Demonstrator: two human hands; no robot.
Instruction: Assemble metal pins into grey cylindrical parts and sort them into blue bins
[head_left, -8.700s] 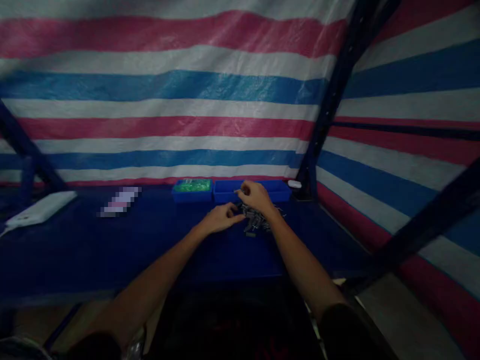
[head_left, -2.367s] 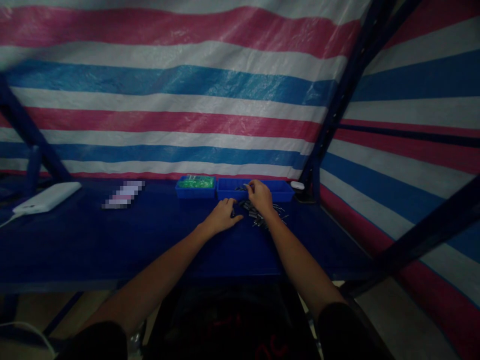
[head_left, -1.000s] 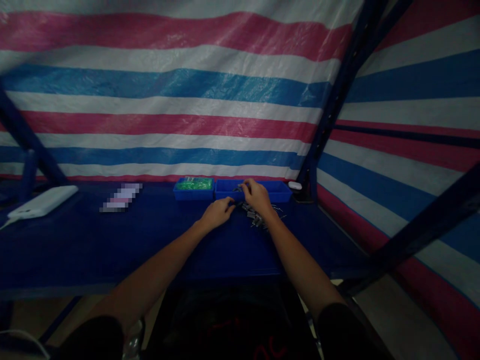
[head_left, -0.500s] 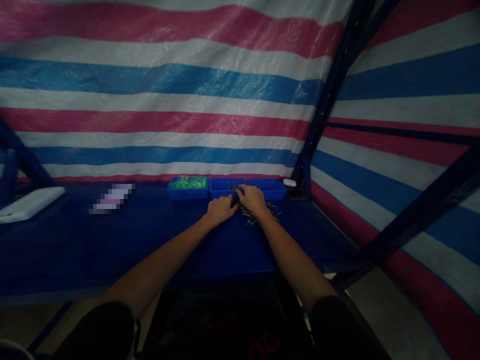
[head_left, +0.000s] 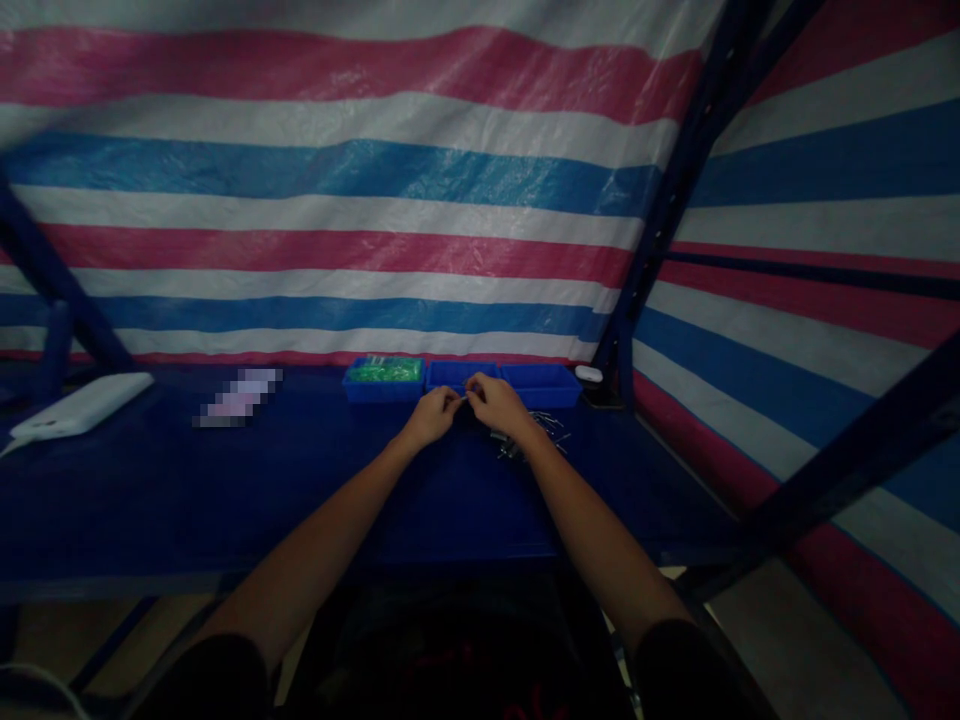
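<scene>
My left hand (head_left: 433,416) and my right hand (head_left: 496,404) meet over the table, just in front of the middle blue bin (head_left: 442,372). Fingers of both hands are pinched around a thin, shiny metal piece (head_left: 463,398), too small to make out its kind. Beside and partly behind my right wrist lies a loose pile of small metal parts (head_left: 513,446), some like thin rods. My right hand and forearm hide part of this pile.
Left of the middle bin stands a blue bin (head_left: 384,394) holding green plastic-wrapped items. A third blue bin (head_left: 546,394) is on the right, beside a white case (head_left: 589,374) and a dark flat object (head_left: 602,398). A white device (head_left: 82,405) and a blurred flat item (head_left: 238,398) lie left.
My hands have drawn back slightly from the middle bin, with fingertips brought together on the thin metal piece. The whole view has shifted a little.
</scene>
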